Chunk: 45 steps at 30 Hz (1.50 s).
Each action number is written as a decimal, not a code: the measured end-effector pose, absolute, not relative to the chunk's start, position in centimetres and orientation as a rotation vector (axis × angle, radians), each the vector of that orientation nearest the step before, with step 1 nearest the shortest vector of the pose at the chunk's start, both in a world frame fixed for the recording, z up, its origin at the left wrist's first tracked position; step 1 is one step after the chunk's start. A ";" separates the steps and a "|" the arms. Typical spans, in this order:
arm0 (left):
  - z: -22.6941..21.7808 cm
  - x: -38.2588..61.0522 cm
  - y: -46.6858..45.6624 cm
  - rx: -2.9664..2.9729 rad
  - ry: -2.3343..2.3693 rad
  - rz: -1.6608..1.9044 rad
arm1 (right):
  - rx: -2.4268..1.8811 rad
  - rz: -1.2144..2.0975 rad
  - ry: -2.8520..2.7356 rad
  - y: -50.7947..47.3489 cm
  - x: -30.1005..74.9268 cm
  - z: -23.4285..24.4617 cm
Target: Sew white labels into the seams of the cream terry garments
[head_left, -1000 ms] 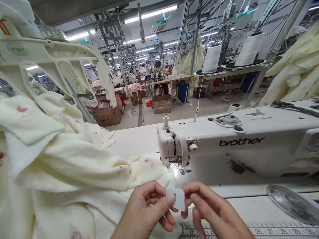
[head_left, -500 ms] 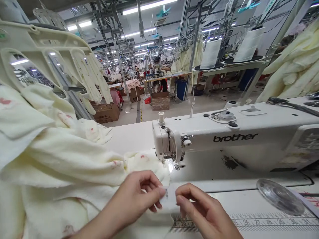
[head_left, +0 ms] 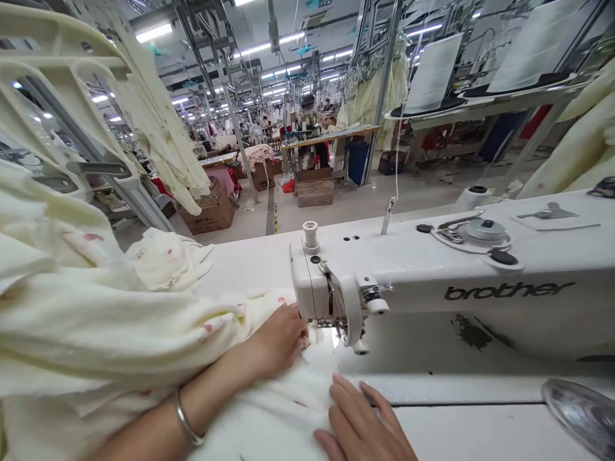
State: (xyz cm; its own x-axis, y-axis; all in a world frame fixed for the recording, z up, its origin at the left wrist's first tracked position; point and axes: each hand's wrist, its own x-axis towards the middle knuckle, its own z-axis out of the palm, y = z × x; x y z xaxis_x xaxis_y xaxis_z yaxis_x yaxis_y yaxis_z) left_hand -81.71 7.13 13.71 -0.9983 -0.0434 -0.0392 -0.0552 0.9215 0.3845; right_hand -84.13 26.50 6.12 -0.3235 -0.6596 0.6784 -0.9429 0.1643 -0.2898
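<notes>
A white brother sewing machine (head_left: 331,282) stands before me, its needle and presser foot partly hidden by my fingers. My left hand (head_left: 281,336), with a silver bangle at the wrist, is closed close beside the needle. Its fingertips pinch a small white label (head_left: 307,353) against the fabric; the label's edges are hard to make out. Pale cream fabric with red prints (head_left: 158,320) spreads under both hands and over the left side of the table. My right hand (head_left: 358,416) lies open on the fabric's right edge, fingers stretched out.
A clear plastic disc-shaped object (head_left: 583,413) lies on the table at the right. White thread cones (head_left: 432,73) stand on a rack behind the machine. At the left rises a cream plastic hanger frame (head_left: 62,70). Cardboard boxes (head_left: 209,211) sit on the floor beyond.
My left hand has moved forward with the label to the needle. My right hand has come down from a pinch and opened onto the fabric. The view has shifted closer to the machine.
</notes>
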 end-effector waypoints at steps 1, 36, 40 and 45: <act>13.9 -81.7 6.9 -0.054 3.049 0.625 | 1.536 0.970 -2.088 26.1 -84.3 6.8; 12.4 -80.9 10.5 -0.908 2.465 1.483 | 1.421 0.718 -2.228 28.1 -84.9 6.0; 12.2 -81.1 10.6 -0.884 2.516 1.415 | 1.427 0.708 -2.206 28.1 -84.9 6.1; 13.2 -80.3 11.0 -0.775 2.768 1.032 | 1.417 0.688 -2.207 28.1 -84.7 6.1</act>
State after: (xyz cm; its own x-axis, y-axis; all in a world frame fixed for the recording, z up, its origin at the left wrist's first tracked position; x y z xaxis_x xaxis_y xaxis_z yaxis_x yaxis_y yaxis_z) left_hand -80.33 10.99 13.18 -0.8677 -0.4293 -0.2507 -0.4886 0.6434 0.5892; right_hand -84.74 28.07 6.12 -0.3874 -0.7060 0.5929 -0.9178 0.3558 -0.1759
